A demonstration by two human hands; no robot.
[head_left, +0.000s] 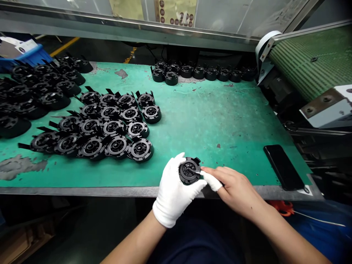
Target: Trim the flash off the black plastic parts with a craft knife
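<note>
My left hand [176,187], in a white glove, is closed around a round black plastic part [189,171]. Its ringed face is turned up, above the table's front edge. My right hand [232,183] is bare except for a white cover on the thumb. Its thumb and index finger pinch a small thin metal-tipped tool [196,171], whose tip reaches onto the part's face near the centre. Most of the tool is hidden by the fingers, so its exact kind cannot be made out. Left of my hands, similar round black parts [140,149] stand in rows.
More black parts [55,99] crowd the far left beside a blue bin [33,57]. Another row [187,71] lines the table's back edge. A black phone [283,167] lies at the right on the green tabletop [220,117]. A green conveyor belt [313,55] rises at the right.
</note>
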